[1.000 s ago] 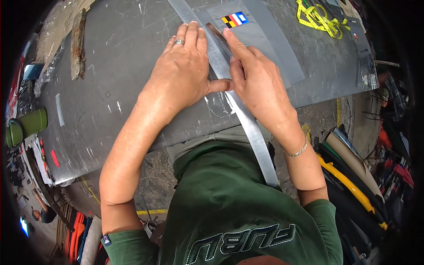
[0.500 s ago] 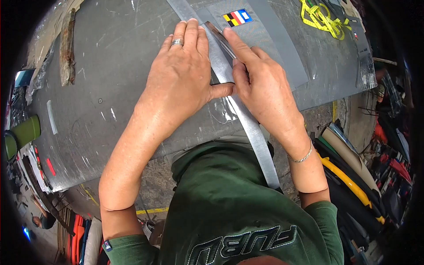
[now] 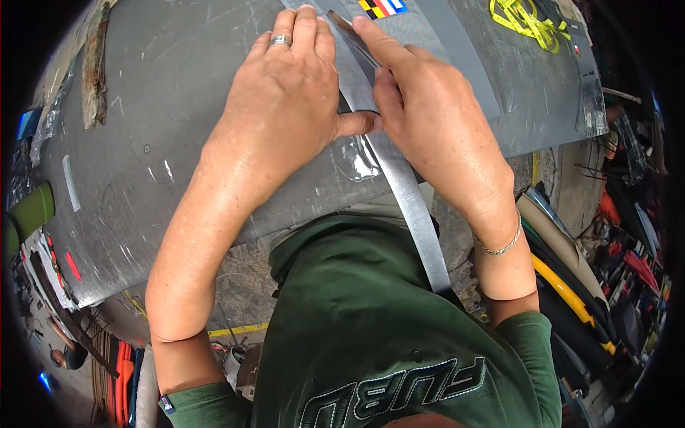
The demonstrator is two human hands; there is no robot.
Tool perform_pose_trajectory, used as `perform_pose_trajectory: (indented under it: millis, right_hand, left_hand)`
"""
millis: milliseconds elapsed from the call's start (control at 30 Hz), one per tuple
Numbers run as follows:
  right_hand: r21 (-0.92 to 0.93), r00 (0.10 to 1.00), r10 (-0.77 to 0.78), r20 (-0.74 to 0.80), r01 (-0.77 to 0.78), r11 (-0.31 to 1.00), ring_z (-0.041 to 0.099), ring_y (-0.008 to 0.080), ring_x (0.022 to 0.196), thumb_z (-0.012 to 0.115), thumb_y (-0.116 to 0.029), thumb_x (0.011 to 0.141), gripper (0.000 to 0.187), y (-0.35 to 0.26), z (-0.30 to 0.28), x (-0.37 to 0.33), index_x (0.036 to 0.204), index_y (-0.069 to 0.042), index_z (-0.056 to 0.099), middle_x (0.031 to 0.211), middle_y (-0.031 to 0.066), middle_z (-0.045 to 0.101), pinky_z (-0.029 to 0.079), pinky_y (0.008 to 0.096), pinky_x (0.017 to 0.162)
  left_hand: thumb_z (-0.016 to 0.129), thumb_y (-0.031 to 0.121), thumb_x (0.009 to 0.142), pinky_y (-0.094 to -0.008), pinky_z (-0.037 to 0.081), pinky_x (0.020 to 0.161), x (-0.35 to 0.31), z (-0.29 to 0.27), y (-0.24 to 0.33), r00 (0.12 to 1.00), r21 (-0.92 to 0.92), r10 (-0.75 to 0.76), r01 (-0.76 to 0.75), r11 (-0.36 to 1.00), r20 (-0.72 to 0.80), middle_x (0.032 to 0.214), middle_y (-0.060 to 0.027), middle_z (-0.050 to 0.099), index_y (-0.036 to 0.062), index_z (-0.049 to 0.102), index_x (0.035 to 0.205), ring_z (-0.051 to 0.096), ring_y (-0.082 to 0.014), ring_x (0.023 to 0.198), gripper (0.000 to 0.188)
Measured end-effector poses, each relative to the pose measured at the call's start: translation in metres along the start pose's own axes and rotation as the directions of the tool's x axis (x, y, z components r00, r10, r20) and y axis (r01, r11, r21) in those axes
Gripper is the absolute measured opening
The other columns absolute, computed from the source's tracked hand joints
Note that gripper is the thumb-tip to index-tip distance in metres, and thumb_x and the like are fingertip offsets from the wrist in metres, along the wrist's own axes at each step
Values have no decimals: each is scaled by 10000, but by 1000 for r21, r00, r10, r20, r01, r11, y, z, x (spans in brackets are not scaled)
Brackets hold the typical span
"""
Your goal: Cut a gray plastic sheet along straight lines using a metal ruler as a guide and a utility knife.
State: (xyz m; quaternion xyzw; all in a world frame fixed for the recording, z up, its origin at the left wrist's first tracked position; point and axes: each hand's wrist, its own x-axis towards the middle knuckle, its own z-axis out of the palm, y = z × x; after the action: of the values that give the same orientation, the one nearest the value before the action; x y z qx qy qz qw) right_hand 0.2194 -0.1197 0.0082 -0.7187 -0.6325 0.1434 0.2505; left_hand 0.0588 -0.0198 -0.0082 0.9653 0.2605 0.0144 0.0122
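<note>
My left hand [image 3: 282, 93] lies flat across a long metal straightedge [image 3: 414, 207], its fingers stretched forward and its thumb out to the right over the metal. The straightedge runs from the far side of the table down past the near edge, in front of my shirt. Closed around a thin metal knife [image 3: 355, 34], my right hand [image 3: 439, 107] rests just right of the straightedge, index finger extended along the tool. The knife's tip is beside my left fingertips. Beneath lies a grey sheet [image 3: 457, 50] bearing a small multicoloured patch [image 3: 383, 7].
The dark scratched table [image 3: 171, 93] carries a rough wooden stick [image 3: 95, 71] at left and a tangled yellow measuring tape [image 3: 524, 25] at far right. A green roll [image 3: 32, 214] stands by the left edge. Several material rolls, one yellow [image 3: 564, 289], lean at right.
The whole scene sits slightly higher in the picture. My right wrist has swung a little outward to the right. Both hands keep their places on the straightedge and knife.
</note>
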Motion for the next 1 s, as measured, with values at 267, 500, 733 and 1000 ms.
perform_pose_trajectory:
  millis: [267, 500, 733, 1000]
  right_hand:
    - [-21, 998, 48, 34, -48, 999, 660, 441, 857, 630, -13, 985, 534, -6, -6, -23, 1511, -98, 611, 935, 231, 686, 526, 504, 806]
    - [-21, 987, 143, 77, -141, 990, 634, 420, 803, 625, 52, 979, 592, -16, -21, -63, 1544, -122, 585, 922, 209, 661, 521, 479, 782]
    - [1, 952, 264, 156, -267, 964, 571, 320, 711, 631, 96, 962, 666, -23, -38, -95, 1577, -153, 569, 910, 167, 625, 526, 383, 741]
    - [21, 927, 316, 201, -327, 945, 539, 252, 692, 634, 104, 960, 683, -26, -46, -113, 1587, -159, 568, 878, 139, 590, 516, 356, 720]
  left_hand:
    - [750, 652, 882, -463, 388, 1250, -5, 1, -3, 994, 49, 77, -73, 996, -81, 1485, -435, 507, -291, 423, 1443, 466, -505, 1481, 1145]
    - [704, 699, 902, -461, 376, 1256, -4, 5, -3, 998, 117, 58, -53, 992, -40, 1498, -429, 502, -288, 438, 1442, 463, -502, 1483, 1155]
    - [748, 680, 874, -440, 378, 1254, -3, 2, 0, 1000, 135, 29, -27, 991, -10, 1500, -401, 517, -277, 448, 1444, 459, -464, 1493, 1154]
    - [771, 662, 857, -435, 396, 1242, -2, -3, 2, 999, 103, 38, -37, 994, -7, 1474, -391, 534, -273, 473, 1418, 474, -456, 1478, 1131]
